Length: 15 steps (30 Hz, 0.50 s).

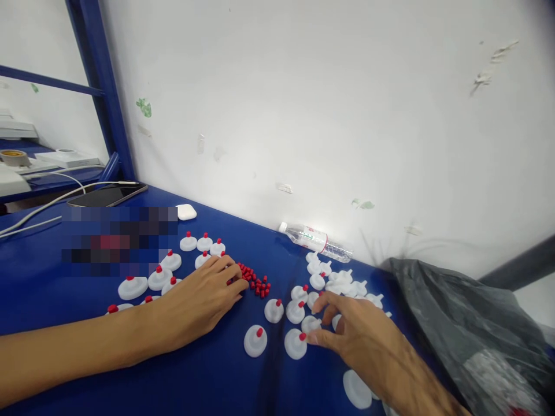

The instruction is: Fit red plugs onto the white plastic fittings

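My left hand (219, 283) reaches over a small pile of red caps (259, 286), its slightly spread, bent fingers at the pile's left edge; I see nothing held in it. My right hand (351, 320) hovers at the right group of white round discs with nozzles, thumb and index finger apart. Between those two fingertips lies an uncapped white disc (310, 324). Just left of the thumb tip sits a white disc with a red cap (295, 344). More capped discs (274, 311) stand between the hands, and others (132, 287) lie left of and behind my left hand.
Uncapped white discs (340, 283) are heaped behind my right hand. A clear plastic bottle (318, 240) lies against the wall. A dark plastic bag (468, 323) covers the right side. A phone (108, 195), cables (47, 199) and a white case (186, 212) lie at the back left.
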Each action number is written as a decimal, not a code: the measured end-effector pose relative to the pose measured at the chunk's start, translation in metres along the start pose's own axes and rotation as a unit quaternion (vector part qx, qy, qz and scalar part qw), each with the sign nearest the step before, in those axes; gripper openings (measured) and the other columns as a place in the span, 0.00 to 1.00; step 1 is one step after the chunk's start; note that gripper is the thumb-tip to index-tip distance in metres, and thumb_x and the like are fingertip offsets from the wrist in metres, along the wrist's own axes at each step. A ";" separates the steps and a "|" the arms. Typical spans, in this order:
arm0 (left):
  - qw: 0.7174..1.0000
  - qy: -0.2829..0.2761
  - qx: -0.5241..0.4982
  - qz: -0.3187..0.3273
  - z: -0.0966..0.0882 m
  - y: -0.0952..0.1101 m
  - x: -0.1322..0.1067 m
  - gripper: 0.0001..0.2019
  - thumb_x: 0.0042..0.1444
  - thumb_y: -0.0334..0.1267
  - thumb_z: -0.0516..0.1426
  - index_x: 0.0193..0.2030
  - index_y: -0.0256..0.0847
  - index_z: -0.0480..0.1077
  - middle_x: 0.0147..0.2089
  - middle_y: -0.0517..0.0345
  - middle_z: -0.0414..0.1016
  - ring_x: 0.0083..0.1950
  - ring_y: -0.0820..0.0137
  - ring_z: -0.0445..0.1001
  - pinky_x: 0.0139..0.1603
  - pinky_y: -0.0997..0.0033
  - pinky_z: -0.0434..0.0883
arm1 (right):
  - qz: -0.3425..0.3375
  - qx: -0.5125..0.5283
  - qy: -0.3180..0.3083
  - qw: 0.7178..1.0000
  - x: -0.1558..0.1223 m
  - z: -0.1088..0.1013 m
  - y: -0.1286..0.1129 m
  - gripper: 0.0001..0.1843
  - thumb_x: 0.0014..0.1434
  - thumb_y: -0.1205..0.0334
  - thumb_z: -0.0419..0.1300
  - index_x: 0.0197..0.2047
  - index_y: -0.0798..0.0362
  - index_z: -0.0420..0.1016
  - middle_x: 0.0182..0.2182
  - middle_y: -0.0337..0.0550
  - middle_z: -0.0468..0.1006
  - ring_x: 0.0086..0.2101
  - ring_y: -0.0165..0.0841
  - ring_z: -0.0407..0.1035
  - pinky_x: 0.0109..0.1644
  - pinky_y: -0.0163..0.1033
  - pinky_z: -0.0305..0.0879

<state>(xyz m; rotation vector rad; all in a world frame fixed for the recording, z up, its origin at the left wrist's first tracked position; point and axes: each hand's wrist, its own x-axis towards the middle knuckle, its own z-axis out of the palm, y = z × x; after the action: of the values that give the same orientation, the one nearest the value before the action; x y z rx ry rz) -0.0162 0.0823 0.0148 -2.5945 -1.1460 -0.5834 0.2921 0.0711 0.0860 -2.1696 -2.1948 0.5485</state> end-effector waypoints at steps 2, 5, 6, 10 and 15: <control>1.000 -0.014 0.005 -0.008 -0.002 0.002 0.000 0.12 0.74 0.23 0.57 0.53 0.42 0.79 0.50 0.53 0.81 0.52 0.55 0.76 0.58 0.51 0.72 | -0.002 0.005 -0.006 1.000 -0.001 -0.001 0.001 0.13 0.58 0.52 0.73 0.47 0.34 0.84 0.42 0.30 0.88 0.38 0.40 0.80 0.40 0.44 0.65; 0.999 -0.023 0.015 -0.025 -0.004 0.003 -0.002 0.11 0.74 0.24 0.57 0.52 0.40 0.79 0.51 0.50 0.82 0.52 0.52 0.77 0.56 0.48 0.71 | -0.014 0.010 -0.013 1.000 -0.002 -0.002 0.001 0.14 0.58 0.52 0.72 0.48 0.33 0.85 0.45 0.30 0.88 0.40 0.40 0.82 0.44 0.44 0.67; 0.999 -0.025 0.020 -0.031 -0.004 0.003 -0.003 0.12 0.74 0.23 0.56 0.52 0.40 0.79 0.52 0.49 0.81 0.53 0.51 0.77 0.56 0.48 0.71 | -0.014 0.009 -0.013 1.000 -0.003 -0.002 0.001 0.14 0.58 0.52 0.71 0.49 0.33 0.85 0.45 0.31 0.89 0.39 0.40 0.82 0.43 0.45 0.67; 0.998 -0.030 0.034 -0.046 -0.004 0.003 -0.006 0.14 0.71 0.20 0.57 0.55 0.40 0.78 0.54 0.48 0.81 0.56 0.50 0.78 0.59 0.48 0.69 | -0.021 0.008 -0.025 0.999 -0.002 0.000 0.004 0.17 0.59 0.55 0.70 0.52 0.32 0.85 0.44 0.32 0.89 0.36 0.40 0.82 0.42 0.45 0.67; 0.998 -0.032 0.031 -0.051 -0.006 0.004 -0.007 0.23 0.69 0.19 0.54 0.64 0.41 0.74 0.56 0.49 0.80 0.56 0.51 0.80 0.62 0.46 0.69 | -0.034 0.011 -0.028 0.999 0.001 0.006 0.007 0.19 0.58 0.59 0.69 0.52 0.35 0.83 0.48 0.30 0.89 0.42 0.41 0.82 0.44 0.45 0.67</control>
<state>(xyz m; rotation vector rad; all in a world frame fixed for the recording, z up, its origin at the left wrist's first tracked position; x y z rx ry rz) -0.0189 0.0726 0.0167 -2.5304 -1.3016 -0.4798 0.2970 0.0705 0.0787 -2.0841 -2.2686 0.6348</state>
